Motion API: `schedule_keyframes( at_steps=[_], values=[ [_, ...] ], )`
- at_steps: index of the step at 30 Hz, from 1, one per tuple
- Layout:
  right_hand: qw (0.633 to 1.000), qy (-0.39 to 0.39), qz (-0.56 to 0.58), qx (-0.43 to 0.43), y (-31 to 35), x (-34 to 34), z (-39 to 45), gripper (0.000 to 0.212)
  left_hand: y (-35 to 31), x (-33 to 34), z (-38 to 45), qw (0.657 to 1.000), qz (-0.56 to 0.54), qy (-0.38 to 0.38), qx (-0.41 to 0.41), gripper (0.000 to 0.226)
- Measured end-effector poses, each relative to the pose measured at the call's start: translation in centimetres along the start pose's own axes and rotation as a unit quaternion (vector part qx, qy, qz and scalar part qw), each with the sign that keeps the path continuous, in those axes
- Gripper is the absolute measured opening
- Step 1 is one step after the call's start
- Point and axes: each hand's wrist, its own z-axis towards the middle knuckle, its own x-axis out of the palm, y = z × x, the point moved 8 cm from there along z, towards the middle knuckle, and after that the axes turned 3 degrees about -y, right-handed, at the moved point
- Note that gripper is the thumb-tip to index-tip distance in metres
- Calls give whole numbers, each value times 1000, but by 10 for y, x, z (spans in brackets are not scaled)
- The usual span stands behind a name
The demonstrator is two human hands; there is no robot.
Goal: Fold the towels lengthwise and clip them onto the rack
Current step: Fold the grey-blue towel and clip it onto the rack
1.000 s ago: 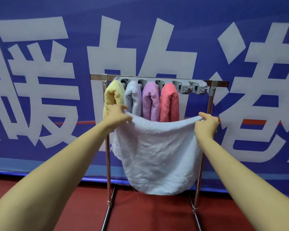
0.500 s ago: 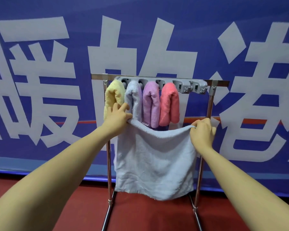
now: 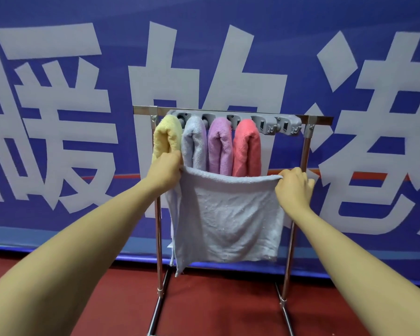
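Note:
A pale blue towel [image 3: 226, 219] hangs doubled over in front of the metal rack [image 3: 306, 151]. My left hand [image 3: 164, 169] grips its top left corner and my right hand [image 3: 292, 186] grips its top right corner, so the top edge runs taut between them. Behind it, a yellow towel [image 3: 166, 138], a light blue towel [image 3: 194, 141], a purple towel [image 3: 220, 146] and a coral towel [image 3: 246, 147] hang folded from the grey clip strip [image 3: 277, 124]. Two clips at the strip's right end hold nothing.
A blue banner [image 3: 58, 117] with large white characters fills the background right behind the rack. The rack's legs stand on a dark red floor [image 3: 216, 306].
The towel's hanging belly has been drawn up into a flatter, squarer fold. My hands came closer together, then lifted slightly, pulling the top edge straight.

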Motion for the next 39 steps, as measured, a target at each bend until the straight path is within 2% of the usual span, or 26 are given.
schedule_keyframes(
  at_steps=[4, 7, 14, 16, 18, 21, 27, 31, 36, 39],
  values=[
    [1000, -9, -17, -12, 2, -6, 3, 23, 1, 1, 0, 1000, 0, 11, 13, 19],
    [1000, -21, -5, -9, 3, -11, 4, 17, -4, 7, 1, 998, -48, 28, 30, 24],
    [982, -21, 187, -13, 13, -6, -1, 11, -32, 14, 8, 990, -117, 36, 76, 10],
    [974, -13, 224, -31, 21, -4, -4, 17, -36, 20, 8, 991, -86, 56, 89, 11],
    [972, -14, 232, -43, 25, -3, -4, 23, -38, 28, 6, 990, -22, 92, 102, 29],
    [975, -9, 219, -35, 23, -2, -2, 30, -35, 37, 2, 984, 3, 130, 117, 41],
    [998, 9, 61, -16, 7, 5, 0, 24, -19, 26, 5, 993, 30, 55, 100, 23],
    [998, 53, -29, -25, 1, 10, 0, 19, -19, 28, 1, 991, 13, 73, 112, 25],
    [996, 56, -38, -49, 1, 2, -3, 11, -11, 36, -4, 987, 18, 121, 99, 23],
    [998, 32, -16, -57, 7, -5, -1, 8, -17, 33, -4, 989, 13, 105, 107, 22]
  ],
)
